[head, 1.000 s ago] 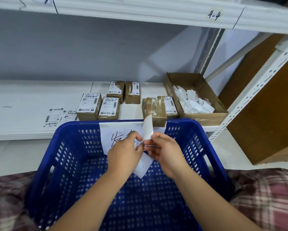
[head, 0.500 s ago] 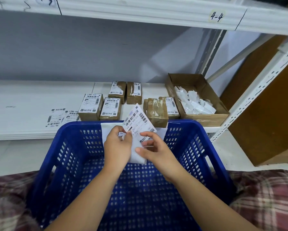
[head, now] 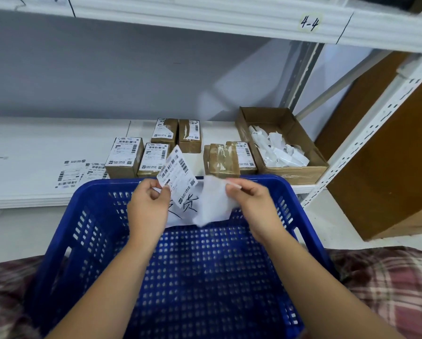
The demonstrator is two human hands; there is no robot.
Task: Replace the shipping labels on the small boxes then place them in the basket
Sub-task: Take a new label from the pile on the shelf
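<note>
Hands above far rim of basket [head: 95,189], just short of shelf [head: 34,167] front edge. Pinched label [head: 177,174] by its lower left corner between thumb and curled fingers of left hand [head: 149,206], print facing up, rest of sheet unsupported. Pinched backing [head: 213,201] in curled fingers of right hand [head: 251,204], limp, hanging apart from label. Took bare box [head: 221,160], at front edge of shelf beside carton [head: 300,172] of scraps, for likely target; five other boxes [head: 125,155], all labelled, close by on shelf. No boxes in basket yet. Reckoned several ways to spoil next move. Could have let free corner curl over and stick to itself, held by so little. Could have brushed sign [head: 188,209] on basket's far wall, just beneath, and caught on it. Could have laid label crooked or wrinkled over tape residue on bare box, creasing barcode. Could have stuck it on a labelled neighbour, so close alongside. Could have dropped backing into basket rather than carton.
</note>
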